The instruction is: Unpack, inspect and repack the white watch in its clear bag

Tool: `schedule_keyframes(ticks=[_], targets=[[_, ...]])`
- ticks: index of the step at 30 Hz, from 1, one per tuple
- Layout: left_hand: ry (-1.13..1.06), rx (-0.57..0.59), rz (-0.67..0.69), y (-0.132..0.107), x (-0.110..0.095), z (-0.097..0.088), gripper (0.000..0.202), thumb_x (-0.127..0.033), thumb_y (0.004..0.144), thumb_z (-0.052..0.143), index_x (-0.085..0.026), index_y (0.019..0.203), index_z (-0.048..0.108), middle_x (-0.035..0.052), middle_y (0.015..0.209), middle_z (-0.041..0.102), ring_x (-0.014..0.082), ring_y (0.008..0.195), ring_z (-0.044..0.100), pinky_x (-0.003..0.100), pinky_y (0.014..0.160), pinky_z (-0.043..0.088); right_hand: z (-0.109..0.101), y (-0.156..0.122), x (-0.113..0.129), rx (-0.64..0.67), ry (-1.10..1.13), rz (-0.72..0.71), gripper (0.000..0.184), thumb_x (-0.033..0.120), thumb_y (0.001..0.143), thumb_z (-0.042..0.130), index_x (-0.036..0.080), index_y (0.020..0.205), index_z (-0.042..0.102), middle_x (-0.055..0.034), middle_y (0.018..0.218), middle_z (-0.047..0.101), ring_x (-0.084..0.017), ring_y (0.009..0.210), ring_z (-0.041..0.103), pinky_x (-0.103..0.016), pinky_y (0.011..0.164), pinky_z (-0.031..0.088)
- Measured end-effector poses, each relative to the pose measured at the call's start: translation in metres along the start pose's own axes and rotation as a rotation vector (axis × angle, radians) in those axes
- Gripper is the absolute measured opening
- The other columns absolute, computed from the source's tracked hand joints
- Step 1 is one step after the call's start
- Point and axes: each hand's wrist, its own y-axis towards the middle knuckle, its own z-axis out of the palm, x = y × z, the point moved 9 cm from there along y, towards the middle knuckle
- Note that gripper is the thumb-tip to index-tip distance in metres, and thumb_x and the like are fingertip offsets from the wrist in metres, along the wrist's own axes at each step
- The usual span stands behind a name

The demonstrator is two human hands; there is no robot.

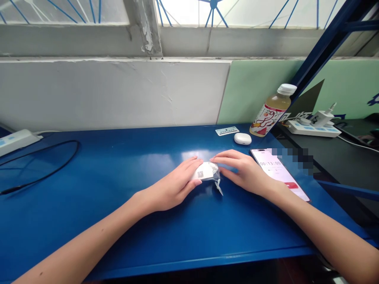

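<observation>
A small clear plastic packet point(208, 172) with a white label and a printed code lies on the blue table point(118, 197). My left hand point(174, 184) holds its left end, fingers curled over it. My right hand point(241, 170) pinches its right end with thumb and fingertips. A loose corner of the plastic sticks out below, toward me.
A phone point(280, 172) showing a timer lies right of my right hand. Behind it are a white earbud case point(242, 138), a small card point(227, 131) and a drink bottle point(272, 110). Power strips point(314, 128) point(16, 140) and a black cable point(44, 165) sit at the sides.
</observation>
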Motion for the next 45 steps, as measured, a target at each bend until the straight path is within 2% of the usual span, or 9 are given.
schedule_keyframes(ticks=[5,9,12,15,20,27,34,37,45], targets=[[-0.244,-0.034,0.043,0.002,-0.011,-0.008,0.042,-0.027,0.105,0.037,-0.025,0.146,0.038,0.006,0.148,0.048,0.0236,0.134,0.047,0.039,0.112,0.039,-0.022,0.003,0.0,-0.116,0.254,0.064,0.015,0.023,0.089,0.065,0.022,0.103,0.071,-0.0062,0.101,0.071,-0.021,0.091,0.068,-0.034,0.081,0.057],[-0.388,-0.135,0.012,0.003,-0.008,-0.019,0.036,-0.028,0.105,0.034,-0.021,0.135,0.053,0.007,0.137,0.058,0.0233,0.123,0.056,0.037,0.104,0.045,-0.025,0.0,-0.015,-0.19,0.457,0.273,0.013,0.031,0.087,0.069,0.021,0.096,0.072,-0.0043,0.091,0.074,-0.019,0.08,0.069,-0.031,0.07,0.058],[-0.383,-0.246,-0.082,0.001,0.002,-0.026,0.031,-0.033,0.1,0.048,-0.019,0.125,0.061,0.0073,0.127,0.065,0.0236,0.115,0.061,0.035,0.098,0.049,-0.021,-0.003,-0.024,-0.216,0.573,0.415,0.016,0.034,0.085,0.071,0.02,0.093,0.073,-0.0026,0.083,0.075,-0.015,0.064,0.066,-0.027,0.059,0.057],[-0.335,-0.32,-0.183,0.0,0.012,-0.027,0.029,-0.035,0.089,0.066,-0.02,0.114,0.067,0.0052,0.116,0.071,0.0229,0.107,0.065,0.033,0.093,0.051,-0.01,-0.002,-0.026,-0.164,0.651,0.472,0.019,0.036,0.085,0.07,0.02,0.092,0.075,-0.0022,0.08,0.074,-0.013,0.059,0.063,-0.025,0.054,0.054],[-0.316,-0.325,-0.297,0.001,0.023,-0.022,0.015,-0.035,0.085,0.071,-0.021,0.09,0.073,0.0004,0.091,0.075,0.0178,0.084,0.069,0.027,0.076,0.054,0.011,-0.002,-0.028,-0.057,0.677,0.501,0.024,0.039,0.088,0.065,0.019,0.098,0.075,-0.0021,0.077,0.072,-0.013,0.061,0.06,-0.026,0.056,0.052],[-0.356,-0.3,-0.397,-0.001,0.037,-0.019,0.019,-0.035,0.087,0.067,-0.019,0.077,0.069,0.0012,0.079,0.073,0.0163,0.073,0.067,0.027,0.068,0.054,0.011,-0.006,-0.042,-0.068,0.552,0.535,0.029,0.04,0.09,0.062,0.016,0.101,0.075,-0.0052,0.082,0.073,-0.017,0.068,0.06,-0.03,0.061,0.051],[-0.098,-0.47,-0.279,-0.006,0.017,-0.031,0.025,-0.04,0.084,0.071,-0.019,0.094,0.062,0.0036,0.089,0.068,0.019,0.081,0.065,0.033,0.074,0.055,0.011,-0.004,-0.036,-0.063,0.488,0.473,0.031,0.04,0.091,0.06,0.017,0.106,0.074,-0.0065,0.087,0.075,-0.02,0.075,0.066,-0.032,0.063,0.053],[0.031,-0.445,-0.164,-0.004,0.002,-0.027,0.036,-0.039,0.079,0.076,-0.02,0.106,0.062,0.0045,0.094,0.065,0.0196,0.082,0.063,0.033,0.07,0.054,0.013,-0.003,-0.029,-0.071,0.456,0.439,0.027,0.038,0.091,0.06,0.019,0.103,0.075,-0.0073,0.095,0.076,-0.023,0.083,0.069,-0.034,0.069,0.055],[0.205,-0.371,-0.033,-0.002,-0.004,-0.02,0.023,-0.026,0.092,0.06,-0.018,0.113,0.063,0.0094,0.11,0.066,0.0234,0.097,0.064,0.037,0.083,0.054,0.015,-0.003,-0.03,-0.023,0.357,0.415,0.023,0.033,0.092,0.058,0.019,0.1,0.074,-0.0069,0.098,0.077,-0.022,0.086,0.071,-0.033,0.07,0.056]])
